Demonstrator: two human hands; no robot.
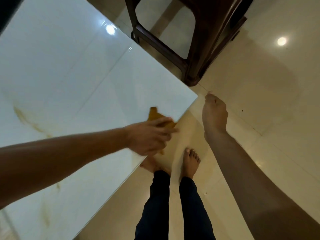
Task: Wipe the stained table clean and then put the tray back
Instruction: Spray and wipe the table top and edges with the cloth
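A glossy white table [65, 66] fills the left half of the head view, with faint yellow-brown streaks [24, 118] on its left part. My left hand [149, 137] presses a mustard-yellow cloth [155, 116] flat on the table at its right edge, near the corner. The cloth sticks out beyond the fingers and a bit shows under the palm. My right hand [214, 115] hangs beside the table corner over the floor, fingers loosely curled, holding nothing. No tray is in view.
A dark brown plastic stool [194, 49] stands on the cream tiled floor [277, 101] just past the table's corner. My bare feet [190, 160] and dark trousers are below the table's edge.
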